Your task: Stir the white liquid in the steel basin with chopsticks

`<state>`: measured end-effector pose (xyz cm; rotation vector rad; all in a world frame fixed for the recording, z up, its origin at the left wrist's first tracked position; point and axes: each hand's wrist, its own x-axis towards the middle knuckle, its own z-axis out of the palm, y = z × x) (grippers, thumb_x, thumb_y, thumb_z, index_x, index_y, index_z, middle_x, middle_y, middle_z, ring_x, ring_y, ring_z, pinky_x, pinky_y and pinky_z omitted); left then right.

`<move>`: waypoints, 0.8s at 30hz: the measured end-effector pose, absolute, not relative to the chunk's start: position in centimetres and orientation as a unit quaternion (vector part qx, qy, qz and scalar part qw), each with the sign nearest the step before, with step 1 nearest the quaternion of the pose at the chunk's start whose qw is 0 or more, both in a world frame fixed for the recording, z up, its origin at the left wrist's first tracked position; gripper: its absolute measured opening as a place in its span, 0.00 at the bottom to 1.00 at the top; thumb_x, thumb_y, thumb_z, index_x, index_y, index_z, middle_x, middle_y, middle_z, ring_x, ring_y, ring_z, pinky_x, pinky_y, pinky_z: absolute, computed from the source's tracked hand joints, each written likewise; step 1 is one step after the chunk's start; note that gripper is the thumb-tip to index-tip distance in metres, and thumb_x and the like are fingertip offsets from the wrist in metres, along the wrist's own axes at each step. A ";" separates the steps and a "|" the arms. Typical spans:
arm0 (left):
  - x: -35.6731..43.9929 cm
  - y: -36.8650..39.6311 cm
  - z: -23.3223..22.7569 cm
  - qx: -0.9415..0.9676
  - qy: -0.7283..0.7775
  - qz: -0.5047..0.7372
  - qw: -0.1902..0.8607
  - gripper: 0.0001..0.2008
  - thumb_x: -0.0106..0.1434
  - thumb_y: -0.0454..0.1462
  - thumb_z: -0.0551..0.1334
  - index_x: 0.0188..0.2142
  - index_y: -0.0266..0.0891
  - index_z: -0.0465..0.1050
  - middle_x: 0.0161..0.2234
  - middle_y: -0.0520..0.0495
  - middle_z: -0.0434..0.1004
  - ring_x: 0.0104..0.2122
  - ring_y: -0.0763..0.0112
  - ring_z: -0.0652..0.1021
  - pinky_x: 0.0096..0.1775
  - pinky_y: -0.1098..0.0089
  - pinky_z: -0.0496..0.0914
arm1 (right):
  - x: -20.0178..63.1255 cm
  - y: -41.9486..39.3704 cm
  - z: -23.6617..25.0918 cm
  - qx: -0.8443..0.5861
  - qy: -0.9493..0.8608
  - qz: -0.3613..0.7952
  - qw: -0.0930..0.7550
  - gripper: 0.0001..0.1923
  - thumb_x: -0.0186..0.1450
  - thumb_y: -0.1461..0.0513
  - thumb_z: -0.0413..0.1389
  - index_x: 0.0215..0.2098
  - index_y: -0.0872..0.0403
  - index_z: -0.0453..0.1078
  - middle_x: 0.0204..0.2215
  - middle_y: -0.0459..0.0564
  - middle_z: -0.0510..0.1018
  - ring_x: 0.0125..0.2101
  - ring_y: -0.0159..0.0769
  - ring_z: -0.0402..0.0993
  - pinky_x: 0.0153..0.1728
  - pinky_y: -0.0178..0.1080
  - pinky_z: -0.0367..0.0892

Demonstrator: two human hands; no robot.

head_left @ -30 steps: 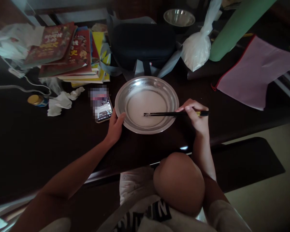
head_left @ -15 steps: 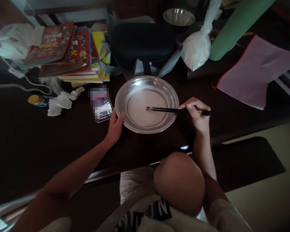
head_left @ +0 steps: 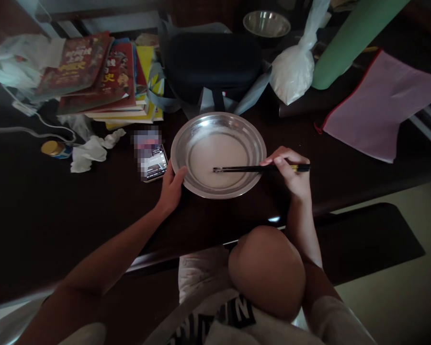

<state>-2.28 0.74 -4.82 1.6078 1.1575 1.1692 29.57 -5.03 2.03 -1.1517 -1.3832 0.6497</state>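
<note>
A wide steel basin (head_left: 218,192) stands on the dark table, with a whitish liquid (head_left: 219,153) covering its bottom. My left hand (head_left: 172,189) grips the basin's left rim, thumb over the edge and the fingers mostly hidden beneath or behind it. My right hand (head_left: 292,170) is closed around a pair of black chopsticks (head_left: 244,168) over the right rim. Their tips reach into the liquid near the middle of the basin and lie close together.
Left of the basin lie a lit phone (head_left: 153,163), crumpled tissue (head_left: 89,154) and a small yellow-lidded jar (head_left: 55,148). Behind are stacked books (head_left: 93,81), a black case (head_left: 212,62), a tied bag of white powder (head_left: 292,79), another steel bowl (head_left: 266,24) and a green roll (head_left: 352,45).
The chopstick tips have shifted slightly left and toward me in the liquid, and my right hand has moved a little left with them. My left hand and the basin look unmoved.
</note>
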 end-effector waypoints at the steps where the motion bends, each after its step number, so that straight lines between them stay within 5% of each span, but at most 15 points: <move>1: -2.3 0.7 -4.8 0.631 0.464 0.466 0.411 0.26 0.68 0.53 0.58 0.61 0.47 0.68 0.52 0.44 0.79 0.56 0.54 0.76 0.60 0.51 0.70 | 29.6 -5.0 2.1 -0.498 -0.602 0.268 0.564 0.10 0.67 0.54 0.60 0.32 0.47 0.80 0.29 0.44 0.83 0.33 0.35 0.81 0.38 0.42 0.76; 7: -2.2 0.8 -4.8 0.621 0.466 0.467 0.423 0.26 0.67 0.54 0.59 0.60 0.47 0.69 0.51 0.44 0.79 0.56 0.53 0.77 0.60 0.50 0.70 | 29.6 -5.1 2.0 -0.492 -0.554 0.277 0.612 0.11 0.68 0.54 0.59 0.31 0.47 0.78 0.26 0.42 0.80 0.27 0.32 0.80 0.31 0.39 0.75; 12: -2.3 0.8 -4.9 0.618 0.465 0.472 0.423 0.26 0.67 0.54 0.59 0.60 0.47 0.69 0.52 0.43 0.79 0.57 0.53 0.76 0.61 0.50 0.69 | 29.5 -5.0 2.0 -0.502 -0.592 0.257 0.575 0.10 0.67 0.53 0.60 0.32 0.47 0.79 0.28 0.44 0.83 0.34 0.36 0.82 0.38 0.43 0.77; 16: -2.2 0.8 -4.8 0.619 0.461 0.470 0.428 0.27 0.67 0.54 0.59 0.60 0.47 0.69 0.52 0.43 0.79 0.56 0.53 0.76 0.60 0.50 0.69 | 29.5 -5.0 1.9 -0.500 -0.551 0.268 0.612 0.12 0.68 0.53 0.59 0.31 0.48 0.78 0.27 0.43 0.80 0.27 0.33 0.81 0.31 0.40 0.76; 21: -2.1 0.8 -4.7 0.603 0.468 0.481 0.431 0.27 0.66 0.55 0.61 0.59 0.47 0.70 0.52 0.44 0.79 0.57 0.53 0.76 0.61 0.50 0.69 | 29.6 -5.0 1.9 -0.496 -0.596 0.262 0.575 0.09 0.67 0.54 0.61 0.32 0.47 0.79 0.29 0.44 0.83 0.34 0.36 0.82 0.39 0.43 0.76; 24: -2.1 0.8 -4.7 0.604 0.464 0.479 0.437 0.28 0.66 0.55 0.60 0.60 0.47 0.69 0.52 0.44 0.79 0.56 0.53 0.77 0.60 0.51 0.70 | 29.6 -5.0 1.8 -0.505 -0.564 0.251 0.603 0.11 0.68 0.53 0.59 0.31 0.48 0.78 0.27 0.43 0.81 0.30 0.34 0.81 0.34 0.41 0.76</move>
